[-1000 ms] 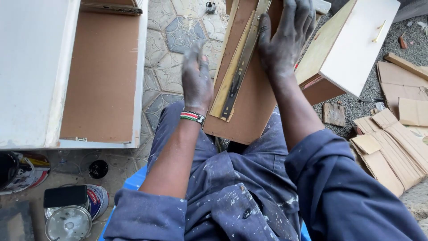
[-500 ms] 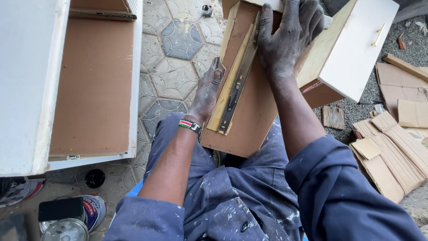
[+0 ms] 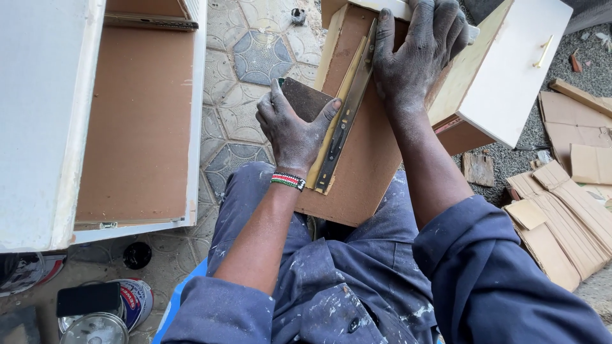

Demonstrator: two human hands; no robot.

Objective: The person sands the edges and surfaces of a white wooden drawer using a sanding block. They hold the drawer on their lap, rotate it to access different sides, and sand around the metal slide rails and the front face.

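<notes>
A brown, roughly square sheet of sandpaper [image 3: 305, 99] sits near the centre of the view, pressed against the pale wooden side of a drawer box with a brown hardboard bottom [image 3: 366, 172], which rests tilted on the person's lap. The left hand [image 3: 292, 130] has closed on the sandpaper, thumb at its right edge and fingers curled round its left edge, so the sheet shows above the knuckles. A beaded wristband in red, white, green and black circles that wrist.

Just beside the sandpaper, at its 3 o'clock, a grey metal drawer runner [image 3: 347, 111] runs along the pale side rail from 1 o'clock down to 7 o'clock. At 1 o'clock from the sandpaper, the right hand [image 3: 417, 54] lies over the drawer's upper end, fingers bent over the top edge and clasping it; its thumb rests next to the runner.

Further out at 3 o'clock stands a white drawer front with a slim brass handle [image 3: 513, 70]. At 4 o'clock, flat cardboard pieces [image 3: 567, 216] lie stacked on gravel. At 9 o'clock, a large white cabinet panel with a brown back [image 3: 137, 121] lies on patterned hexagonal floor tiles [image 3: 258, 57]. At 7 o'clock, paint tins [image 3: 95, 325] stand with a dark phone [image 3: 88, 298] on top.
</notes>
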